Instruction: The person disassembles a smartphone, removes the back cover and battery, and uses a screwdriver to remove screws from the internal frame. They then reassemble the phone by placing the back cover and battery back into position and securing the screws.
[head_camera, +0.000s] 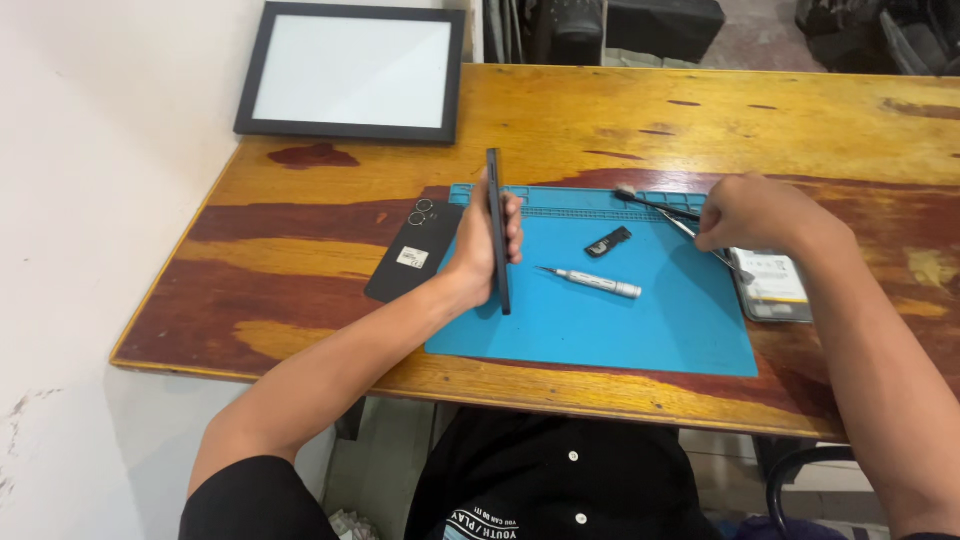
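My left hand (487, 243) grips a dark phone body (497, 200), held on edge above the left side of a blue work mat (640, 320). My right hand (752, 212) rests at the mat's right edge, fingers closed on thin metal tweezers (700, 240), close to a small brush (650, 202). On the mat between my hands lie a silver screwdriver (598, 283) and a small black part (608, 241). A black phone back cover (415, 252) lies flat on the wood just left of the mat.
The wooden table (560, 120) carries a black-framed white panel (352, 72) at the back left. A flat phone part with a pale label (772, 287) lies at the mat's right edge. A white wall runs along the left. Dark objects stand behind the table.
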